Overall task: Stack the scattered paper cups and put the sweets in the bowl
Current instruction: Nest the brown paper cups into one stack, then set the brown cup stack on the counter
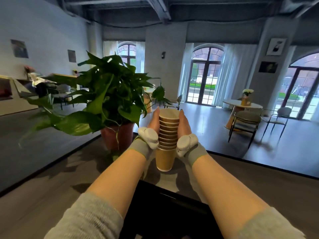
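A tall stack of brown paper cups (167,135) stands upright on the grey table (51,200), just ahead of me at the table's middle. My left hand (153,120) lies flat against the stack's left side, fingers straight and pointing away from me. My right hand (184,123) presses the right side the same way. The stack's upper cups sit between my two palms. Both wrists carry a grey band with a white device. No sweets and no bowl are in view.
A leafy plant in a terracotta pot (117,137) stands close to the left of the stack, its leaves reaching over the table. A flat black object (165,214) lies between my forearms. The table's far edge (259,163) runs just behind the cups.
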`<state>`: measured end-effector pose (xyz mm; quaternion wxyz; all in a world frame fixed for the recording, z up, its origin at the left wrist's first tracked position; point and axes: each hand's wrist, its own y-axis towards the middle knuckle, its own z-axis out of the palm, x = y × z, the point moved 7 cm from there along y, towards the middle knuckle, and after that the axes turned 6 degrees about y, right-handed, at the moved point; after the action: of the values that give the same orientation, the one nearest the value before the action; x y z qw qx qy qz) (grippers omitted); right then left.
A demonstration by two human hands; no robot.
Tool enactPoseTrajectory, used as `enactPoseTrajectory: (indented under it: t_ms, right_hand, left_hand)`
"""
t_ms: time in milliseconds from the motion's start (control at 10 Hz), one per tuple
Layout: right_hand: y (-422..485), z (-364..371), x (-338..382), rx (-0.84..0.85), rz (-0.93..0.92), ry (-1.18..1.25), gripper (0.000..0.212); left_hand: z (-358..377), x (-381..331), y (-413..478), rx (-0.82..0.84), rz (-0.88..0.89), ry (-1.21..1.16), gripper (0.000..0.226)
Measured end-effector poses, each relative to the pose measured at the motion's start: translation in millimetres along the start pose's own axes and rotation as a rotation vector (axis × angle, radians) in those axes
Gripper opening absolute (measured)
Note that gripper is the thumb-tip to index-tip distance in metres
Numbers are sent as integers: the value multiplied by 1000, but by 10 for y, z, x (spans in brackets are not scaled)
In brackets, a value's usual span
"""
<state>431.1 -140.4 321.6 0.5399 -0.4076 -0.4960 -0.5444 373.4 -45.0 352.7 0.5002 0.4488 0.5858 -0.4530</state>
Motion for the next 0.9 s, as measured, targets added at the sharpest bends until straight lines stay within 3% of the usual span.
enactPoseTrajectory:
  t_ms: [200,300,400,500,600,700,800,900]
  right_hand:
    - [288,-104,-116,-88,-19,-4,93]
    - [255,-110,-112,-33,-13,-3,95]
    - [-121,-49,255,-57,-23,-49,73]
    - [-185,-231,373,-136,-77,-32,55]
    - [-311,-386,307,-167,-84,-63,55]
    - [-584,-546,160,-202,-74,-61,45]
    - [-994,-776,10,-329,-173,-58,15]
    - [-1370,-950,-131,-423,-233,-84,10]
  left_hand:
    - [65,17,161,63,156,-47,73]
    - [190,75,173,243,230,-103,69]
    - [66,17,35,97,122,-171,71]
    - [88,-46,-6,95,136,-167,69]
    - [1,-40,-150,-29,167,-159,57]
    - [-75,265,-200,-134,98,-98,52]
    - [-218,779,-349,-235,-82,83,68]
    - [-308,1231,-446,-274,-188,150,73]
